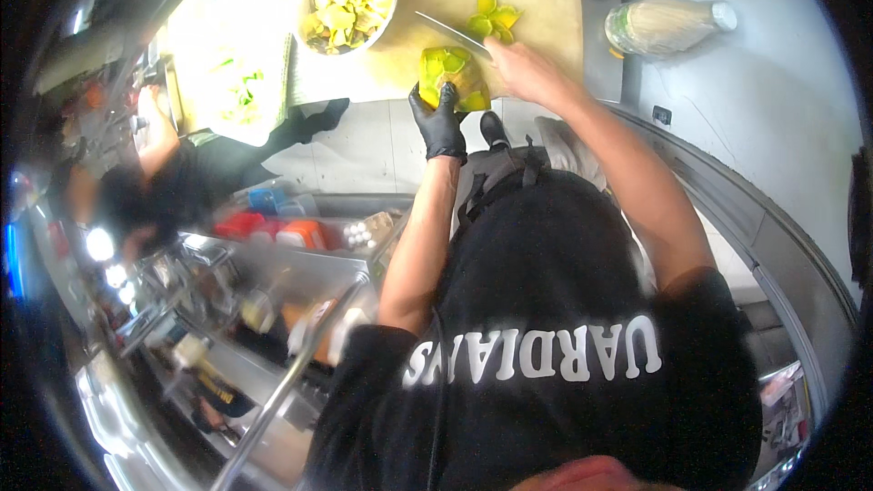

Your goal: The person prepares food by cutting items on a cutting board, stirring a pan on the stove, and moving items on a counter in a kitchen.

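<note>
Slanting inward, right fingers (502,53) grip a knife (450,30); gloved left fingers (446,97) clasp yellow-green fruit (444,64).

The black-gloved left hand (438,123) grips a green-and-yellow fruit (444,64) at the near edge of a pale cutting board (550,9). The bare right hand (523,70) holds a knife (452,34) just beyond it. Green pieces (491,15) lie near the blade; left stands a round bowl (388,20) of yellowish pieces (353,2).

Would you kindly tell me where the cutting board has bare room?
The cutting board is bare right of the green peels and above the knife, toward the metal bowl. Near its lower edge, left hand, green fruit and right hand crowd together.
</note>
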`<move>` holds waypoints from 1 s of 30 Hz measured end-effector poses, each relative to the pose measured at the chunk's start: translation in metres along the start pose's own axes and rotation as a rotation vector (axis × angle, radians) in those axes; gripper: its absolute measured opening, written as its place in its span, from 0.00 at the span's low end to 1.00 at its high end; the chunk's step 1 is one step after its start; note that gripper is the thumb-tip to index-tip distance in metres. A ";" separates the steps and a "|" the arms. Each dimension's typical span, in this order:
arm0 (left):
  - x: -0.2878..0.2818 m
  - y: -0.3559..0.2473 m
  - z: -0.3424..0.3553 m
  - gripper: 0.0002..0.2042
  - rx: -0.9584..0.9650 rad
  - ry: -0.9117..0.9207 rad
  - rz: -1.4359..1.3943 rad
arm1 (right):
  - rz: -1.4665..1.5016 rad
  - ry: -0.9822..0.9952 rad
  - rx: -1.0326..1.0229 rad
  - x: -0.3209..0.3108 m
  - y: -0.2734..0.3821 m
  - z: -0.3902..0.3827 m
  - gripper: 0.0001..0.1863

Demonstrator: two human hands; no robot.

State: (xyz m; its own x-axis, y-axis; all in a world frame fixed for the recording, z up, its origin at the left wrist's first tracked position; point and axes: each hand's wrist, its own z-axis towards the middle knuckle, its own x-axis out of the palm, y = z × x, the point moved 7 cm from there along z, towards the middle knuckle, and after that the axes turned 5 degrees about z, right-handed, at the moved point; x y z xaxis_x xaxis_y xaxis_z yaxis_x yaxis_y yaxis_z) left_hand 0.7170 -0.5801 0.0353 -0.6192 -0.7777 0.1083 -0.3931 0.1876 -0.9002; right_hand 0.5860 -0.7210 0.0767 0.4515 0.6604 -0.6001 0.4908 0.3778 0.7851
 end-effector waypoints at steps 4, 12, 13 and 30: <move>-0.013 -0.008 0.015 0.25 -0.008 0.017 0.077 | -0.197 0.037 -0.063 -0.012 0.035 -0.038 0.11; -0.015 -0.006 0.012 0.24 -0.007 0.043 0.079 | -0.219 0.011 -0.003 -0.004 0.058 -0.060 0.10; -0.014 -0.003 0.010 0.24 -0.013 0.057 0.065 | -0.217 0.014 0.002 0.000 0.052 -0.058 0.10; -0.104 -0.031 -0.035 0.50 0.262 -0.472 0.674 | -0.261 -0.211 -0.082 0.015 0.006 0.013 0.25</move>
State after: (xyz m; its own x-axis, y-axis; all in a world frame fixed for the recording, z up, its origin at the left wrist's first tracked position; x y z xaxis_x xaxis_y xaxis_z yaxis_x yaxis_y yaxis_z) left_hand 0.7692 -0.4839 0.0667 -0.2940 -0.7289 -0.6183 0.1618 0.5996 -0.7838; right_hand 0.6055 -0.7175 0.0702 0.4668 0.3891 -0.7941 0.5525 0.5728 0.6055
